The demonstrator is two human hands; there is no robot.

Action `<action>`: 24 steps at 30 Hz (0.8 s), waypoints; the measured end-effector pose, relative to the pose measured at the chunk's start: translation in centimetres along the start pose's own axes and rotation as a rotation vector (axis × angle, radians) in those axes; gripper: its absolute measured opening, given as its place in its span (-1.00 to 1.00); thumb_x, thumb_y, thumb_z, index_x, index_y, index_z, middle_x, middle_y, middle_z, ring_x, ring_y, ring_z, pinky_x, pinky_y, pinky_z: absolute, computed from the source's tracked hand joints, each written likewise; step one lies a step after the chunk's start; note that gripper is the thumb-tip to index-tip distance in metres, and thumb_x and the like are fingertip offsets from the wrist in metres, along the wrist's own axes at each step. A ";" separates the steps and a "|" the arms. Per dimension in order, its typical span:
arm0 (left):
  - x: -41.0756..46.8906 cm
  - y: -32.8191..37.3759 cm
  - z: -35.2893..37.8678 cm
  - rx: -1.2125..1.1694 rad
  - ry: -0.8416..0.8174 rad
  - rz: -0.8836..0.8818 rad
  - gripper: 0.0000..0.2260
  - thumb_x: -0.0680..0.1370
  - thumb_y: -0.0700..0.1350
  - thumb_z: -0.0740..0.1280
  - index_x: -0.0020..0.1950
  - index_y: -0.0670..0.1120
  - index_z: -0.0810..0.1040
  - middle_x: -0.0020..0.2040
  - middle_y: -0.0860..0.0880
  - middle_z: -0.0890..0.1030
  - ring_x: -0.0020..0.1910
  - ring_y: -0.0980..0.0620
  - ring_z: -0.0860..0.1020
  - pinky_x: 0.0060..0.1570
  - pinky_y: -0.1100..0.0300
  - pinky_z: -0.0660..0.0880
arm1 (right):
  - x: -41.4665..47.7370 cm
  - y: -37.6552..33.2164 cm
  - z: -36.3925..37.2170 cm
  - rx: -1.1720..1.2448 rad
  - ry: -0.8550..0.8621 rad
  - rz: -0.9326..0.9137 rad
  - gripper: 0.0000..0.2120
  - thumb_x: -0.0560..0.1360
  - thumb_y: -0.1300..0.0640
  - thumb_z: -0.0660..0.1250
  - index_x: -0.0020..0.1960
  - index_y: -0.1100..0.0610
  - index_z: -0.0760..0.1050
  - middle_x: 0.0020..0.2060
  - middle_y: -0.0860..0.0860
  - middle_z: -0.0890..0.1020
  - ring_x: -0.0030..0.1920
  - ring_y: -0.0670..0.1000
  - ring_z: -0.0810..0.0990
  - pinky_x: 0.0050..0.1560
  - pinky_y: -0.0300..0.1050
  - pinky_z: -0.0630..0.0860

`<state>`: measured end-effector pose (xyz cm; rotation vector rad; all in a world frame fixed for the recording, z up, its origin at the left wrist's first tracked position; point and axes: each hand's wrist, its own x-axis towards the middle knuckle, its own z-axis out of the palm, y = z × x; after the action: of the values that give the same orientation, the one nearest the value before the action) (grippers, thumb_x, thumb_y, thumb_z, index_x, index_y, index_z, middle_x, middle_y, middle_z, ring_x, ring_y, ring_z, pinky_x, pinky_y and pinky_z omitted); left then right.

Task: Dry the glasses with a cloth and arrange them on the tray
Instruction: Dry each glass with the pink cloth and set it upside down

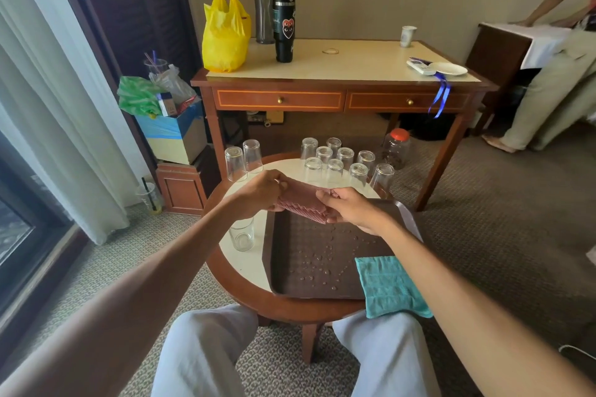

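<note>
A red striped cloth [304,200] is stretched between my hands above the far edge of the brown tray [322,267]. My left hand [261,192] pinches its left end and my right hand [353,208] grips its right end. Water drops dot the tray's floor. Several clear glasses [335,159] stand upside down at the back of the round table, two more [243,159] at the back left. One glass [242,234] stands upright left of the tray, partly behind my left forearm. A teal cloth [387,287] drapes over the tray's near right corner.
The round table [245,263] stands between my knees. Behind it is a wooden desk [338,74] with a yellow bag, bottles and a plate. A red-lidded jar [395,147] sits on the carpet. Another person [554,74] stands at the right.
</note>
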<state>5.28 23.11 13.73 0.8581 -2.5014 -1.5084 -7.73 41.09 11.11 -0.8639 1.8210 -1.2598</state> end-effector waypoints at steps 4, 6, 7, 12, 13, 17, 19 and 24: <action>-0.2 -0.2 -0.6 -0.008 -0.075 0.204 -0.80 0.70 -0.22 0.25 0.19 -0.07 0.66 0.18 -0.04 0.63 0.16 -0.06 0.63 0.16 -0.02 0.65 | -0.3 -0.6 -0.4 0.107 -0.059 0.058 -0.49 0.40 -0.04 0.53 0.11 0.33 0.52 -0.06 0.11 0.72 -0.22 0.06 0.65 -0.09 -0.07 0.59; -0.4 0.0 -0.9 0.014 -0.137 0.271 -0.80 0.66 -0.18 0.32 0.23 -0.04 0.67 0.15 0.02 0.68 0.13 -0.02 0.67 0.09 0.05 0.66 | -0.5 -0.9 -0.3 0.096 -0.090 0.068 -0.41 0.34 -0.08 0.55 0.16 0.33 0.54 0.02 0.17 0.71 -0.18 0.18 0.68 -0.28 -0.06 0.62; -0.5 0.3 -1.0 0.031 -0.138 0.282 -0.79 0.63 -0.15 0.36 0.25 -0.04 0.66 0.14 0.00 0.69 0.10 -0.01 0.69 0.04 0.07 0.67 | -0.4 -0.9 -0.1 0.097 -0.101 0.082 -0.41 0.35 -0.07 0.55 0.19 0.30 0.55 0.05 0.19 0.70 -0.11 0.20 0.69 -0.33 -0.06 0.63; -0.4 0.9 -1.4 0.211 0.103 0.368 -0.79 0.55 -0.15 0.48 0.15 -0.18 0.72 0.04 -0.09 0.73 -0.08 0.05 0.71 -0.13 0.28 0.66 | 0.0 -0.7 1.2 0.183 -0.236 0.102 -0.49 0.46 -0.07 0.45 0.26 0.25 0.55 0.05 0.19 0.71 -0.05 0.10 0.70 -0.12 -0.03 0.62; -0.4 0.7 -1.5 0.225 0.136 0.384 -0.81 0.54 -0.14 0.50 0.12 -0.17 0.74 0.02 -0.08 0.73 -0.09 0.04 0.72 -0.13 0.24 0.67 | -0.1 -0.8 1.4 0.217 -0.246 0.095 -0.55 0.50 -0.02 0.42 0.25 0.26 0.55 0.04 0.20 0.71 -0.07 0.07 0.70 -0.12 -0.05 0.62; -0.5 -0.5 -2.5 0.178 0.151 0.429 -0.77 0.56 -0.05 0.43 0.11 -0.16 0.73 0.00 -0.06 0.74 -0.13 0.11 0.71 -0.17 0.17 0.69 | 0.5 -0.7 1.6 0.319 -0.240 0.079 -0.61 0.59 0.14 0.35 0.32 0.34 0.47 0.15 0.31 0.64 0.03 0.21 0.67 -0.05 0.04 0.66; -0.6 -1.6 -3.5 0.152 0.134 0.371 -0.62 0.53 0.13 0.38 0.18 -0.10 0.69 0.04 0.02 0.70 -0.06 0.14 0.67 -0.14 0.20 0.66 | 0.7 -0.6 1.6 0.362 -0.216 0.081 -0.68 0.61 0.19 0.31 0.30 0.33 0.46 0.09 0.28 0.67 -0.03 0.20 0.70 -0.03 0.04 0.67; -0.8 -7.8 -5.5 0.244 0.027 0.123 -0.29 0.42 0.24 0.49 0.50 0.05 0.40 0.39 0.03 0.44 0.34 0.03 0.42 0.19 0.15 0.45 | 1.5 -0.3 2.3 0.228 -0.059 0.115 -0.85 0.65 0.13 0.27 0.16 0.18 0.50 -0.16 0.08 0.70 -0.23 0.04 0.68 -0.26 -0.05 0.62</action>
<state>11.11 16.43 10.16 0.7318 -2.7008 -1.1650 -6.48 38.67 10.57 -0.6551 1.6198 -1.3231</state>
